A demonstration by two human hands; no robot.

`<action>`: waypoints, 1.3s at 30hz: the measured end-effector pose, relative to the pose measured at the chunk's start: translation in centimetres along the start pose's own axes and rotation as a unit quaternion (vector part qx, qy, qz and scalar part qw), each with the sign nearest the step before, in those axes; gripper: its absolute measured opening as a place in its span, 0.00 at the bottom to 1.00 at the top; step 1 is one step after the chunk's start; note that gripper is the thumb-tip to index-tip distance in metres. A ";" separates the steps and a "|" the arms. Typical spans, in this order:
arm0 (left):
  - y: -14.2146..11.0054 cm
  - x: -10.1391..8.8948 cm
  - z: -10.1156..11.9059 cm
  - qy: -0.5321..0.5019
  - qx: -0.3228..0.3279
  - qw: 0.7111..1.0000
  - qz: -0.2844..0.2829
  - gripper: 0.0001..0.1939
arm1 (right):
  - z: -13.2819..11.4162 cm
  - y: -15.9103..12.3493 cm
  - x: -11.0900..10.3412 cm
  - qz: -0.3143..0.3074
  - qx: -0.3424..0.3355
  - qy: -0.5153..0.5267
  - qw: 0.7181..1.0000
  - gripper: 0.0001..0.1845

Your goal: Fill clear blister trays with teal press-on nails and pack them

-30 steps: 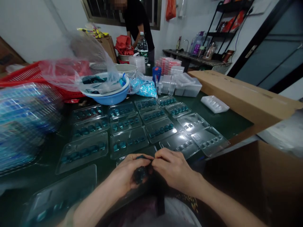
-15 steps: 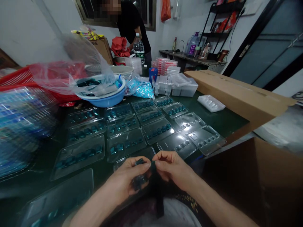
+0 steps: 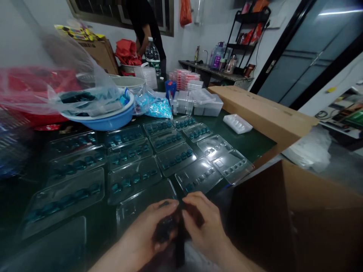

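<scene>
My left hand (image 3: 147, 234) and my right hand (image 3: 202, 226) meet at the near edge of the dark green table (image 3: 255, 143). The left hand is cupped around a clump of small dark teal pieces (image 3: 164, 228). The right hand's fingertips pinch at the same clump, touching the left thumb. Both hover just over a clear plastic blister tray (image 3: 141, 202). Rows of similar clear trays (image 3: 133, 177) spread across the table, most holding several teal pieces in a line.
A blue basin (image 3: 107, 121) under a clear plastic bag sits at back left beside a red basket (image 3: 25, 113). Brown cardboard boxes (image 3: 283, 211) stand at right. Clear boxes (image 3: 198, 104) and a white tray (image 3: 237, 124) lie farther back. A person in black stands by the far wall.
The view has swung to the right and dipped. My hands stay together on the clump and now sit lower in the picture, nearer the table's edge.
</scene>
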State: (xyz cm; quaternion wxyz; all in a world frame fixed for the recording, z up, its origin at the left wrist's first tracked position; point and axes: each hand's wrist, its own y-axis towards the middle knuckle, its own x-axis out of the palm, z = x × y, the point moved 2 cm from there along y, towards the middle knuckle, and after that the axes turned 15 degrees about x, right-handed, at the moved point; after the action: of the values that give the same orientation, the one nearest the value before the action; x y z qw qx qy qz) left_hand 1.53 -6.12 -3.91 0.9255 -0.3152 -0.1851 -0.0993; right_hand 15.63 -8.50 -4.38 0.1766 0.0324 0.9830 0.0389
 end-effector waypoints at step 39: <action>-1.4 -0.9 4.2 -0.076 0.044 0.996 0.030 0.19 | 1.9 6.1 -2.5 -0.029 0.015 -0.417 0.908 0.10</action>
State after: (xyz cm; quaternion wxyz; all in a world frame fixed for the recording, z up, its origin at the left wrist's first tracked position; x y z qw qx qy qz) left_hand -0.86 -4.50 -0.40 0.9241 -0.2863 -0.2500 -0.0393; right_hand 18.97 -2.55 -4.74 0.5712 0.0202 0.8206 0.0015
